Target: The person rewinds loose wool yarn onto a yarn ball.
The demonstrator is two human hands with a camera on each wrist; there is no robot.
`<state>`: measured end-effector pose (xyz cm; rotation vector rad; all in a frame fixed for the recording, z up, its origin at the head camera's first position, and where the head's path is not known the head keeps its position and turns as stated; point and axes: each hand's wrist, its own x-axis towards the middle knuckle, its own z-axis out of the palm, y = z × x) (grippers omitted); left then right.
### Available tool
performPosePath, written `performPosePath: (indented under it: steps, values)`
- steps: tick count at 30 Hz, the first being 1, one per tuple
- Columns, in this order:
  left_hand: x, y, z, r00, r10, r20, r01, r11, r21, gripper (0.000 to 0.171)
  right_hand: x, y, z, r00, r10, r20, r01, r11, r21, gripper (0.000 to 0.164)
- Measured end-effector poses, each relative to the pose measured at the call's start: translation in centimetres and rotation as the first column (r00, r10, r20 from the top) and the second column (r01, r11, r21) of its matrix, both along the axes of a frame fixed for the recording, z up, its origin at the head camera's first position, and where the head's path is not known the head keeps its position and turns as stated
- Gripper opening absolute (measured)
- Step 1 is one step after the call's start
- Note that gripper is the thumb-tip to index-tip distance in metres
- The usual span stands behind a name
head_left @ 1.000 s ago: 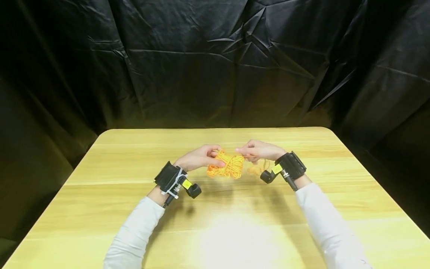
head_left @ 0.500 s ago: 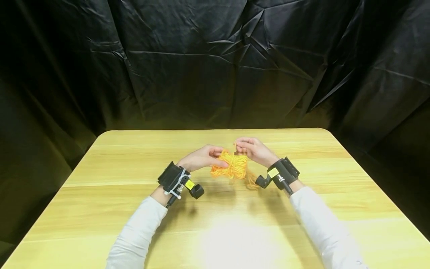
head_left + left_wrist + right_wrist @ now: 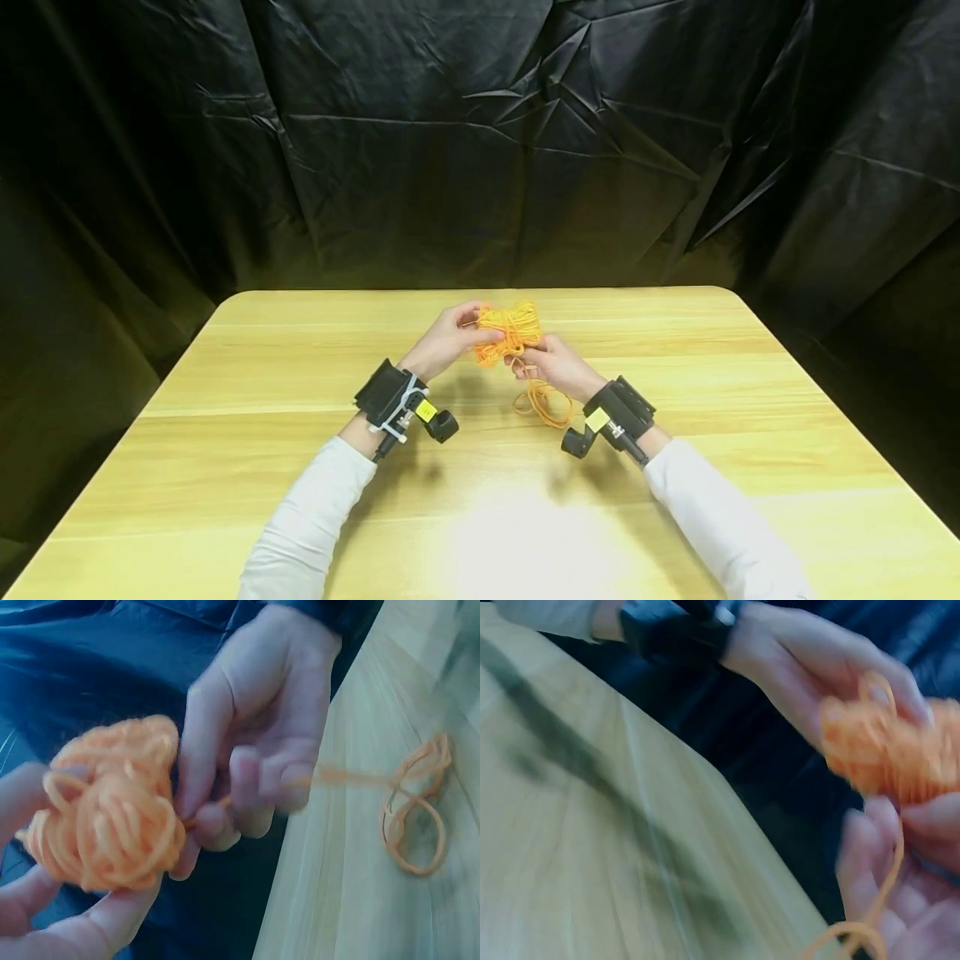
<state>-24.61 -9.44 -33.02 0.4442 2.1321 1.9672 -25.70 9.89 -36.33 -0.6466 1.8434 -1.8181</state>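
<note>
A bundle of orange yarn (image 3: pixel 516 325), bound round its middle, is held above the table. My left hand (image 3: pixel 447 337) grips its left end between thumb and fingers; in the left wrist view those fingers wrap the yarn bundle (image 3: pixel 112 817) from below and the side. My right hand (image 3: pixel 558 367) is just below and right of the bundle, pinching the yarn strand that leaves it. From the right fingers a loose looped tail (image 3: pixel 542 403) hangs down. The right wrist view shows the strand (image 3: pixel 889 885) running down past the right fingers, partly blurred.
The light wooden table (image 3: pixel 225 467) lies under both hands, with a bright glare patch near its front. Behind it hangs a black sheet (image 3: pixel 420 192). Each wrist wears a black strap with a small camera, such as the left wrist camera (image 3: pixel 441 426).
The yarn bundle has been raised and tilted away in the left hand. My right hand went from above the bundle's right end to beneath it, and the looped tail now hangs lower left.
</note>
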Motion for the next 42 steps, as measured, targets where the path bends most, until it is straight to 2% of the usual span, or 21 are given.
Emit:
performPosePath:
  steps: [4, 9, 14, 17, 19, 22, 26, 29, 32, 37, 39, 42]
  values:
    - [-0.1, 0.2, -0.2, 0.999, 0.039, 0.011, -0.039, 0.999, -0.005, 0.036, 0.8, -0.2, 0.8, 0.995, -0.005, -0.104, 0.024, 0.983, 0.181, 0.025]
    - [-0.1, 0.4, -0.4, 0.997, 0.078, 0.015, -0.077, 0.995, -0.06, 0.036, 1.3, 0.3, 2.5, 0.962, 0.092, -0.259, 0.005, 0.936, 0.352, 0.023]
    - [-0.1, 0.5, -0.6, 0.996, 0.086, 0.027, -0.082, 0.989, -0.123, 0.034, 1.2, 0.8, 4.8, 0.916, 0.161, -0.367, 0.007, 0.909, 0.416, 0.02]
    - [-0.1, 0.5, -0.5, 0.998, 0.068, 0.01, -0.065, 0.986, -0.152, 0.033, 1.1, 0.8, 6.2, 0.895, 0.16, -0.415, 0.043, 0.898, 0.439, 0.019]
    - [0.0, 0.5, -0.5, 0.999, 0.054, -0.002, -0.054, 0.985, -0.166, 0.032, 1.1, 0.8, 7.4, 0.891, 0.151, -0.428, 0.065, 0.89, 0.451, 0.019]
    - [0.0, 0.5, -0.4, 0.999, 0.04, -0.011, -0.041, 0.981, -0.189, 0.031, 1.0, 0.9, 8.6, 0.896, 0.123, -0.427, 0.078, 0.902, 0.425, 0.018]
    - [0.1, 0.4, -0.4, 1.0, 0.002, 0.0, -0.002, 0.976, -0.22, 0.031, 0.2, 1.4, 9.6, 0.912, 0.064, -0.406, 0.08, 0.942, 0.326, 0.021]
    - [0.3, 0.4, -0.3, 0.999, -0.048, -0.003, 0.046, 0.968, -0.246, 0.033, -0.4, 1.8, 10.1, 0.922, -0.006, -0.386, 0.105, 0.966, 0.236, 0.023]
    - [0.3, 0.3, -0.3, 0.993, -0.116, 0.004, 0.113, 0.963, -0.244, 0.038, -1.0, 2.2, 10.2, 0.922, -0.078, -0.379, 0.145, 0.978, 0.152, 0.025]
    - [0.4, 0.2, -0.1, 0.97, -0.243, 0.007, 0.239, 0.948, -0.209, 0.043, -2.0, 2.5, 9.2, 0.918, -0.18, -0.354, 0.205, 0.978, 0.035, 0.027]
    - [0.4, 0.1, 0.0, 0.961, -0.277, 0.001, 0.271, 0.939, -0.211, 0.042, -2.4, 2.4, 8.3, 0.907, -0.217, -0.361, 0.239, 0.971, 0.018, 0.027]
    - [0.5, 0.0, 0.2, 0.953, -0.303, -0.012, 0.294, 0.931, -0.218, 0.041, -2.7, 2.0, 6.6, 0.896, -0.249, -0.368, 0.287, 0.957, 0.05, 0.027]
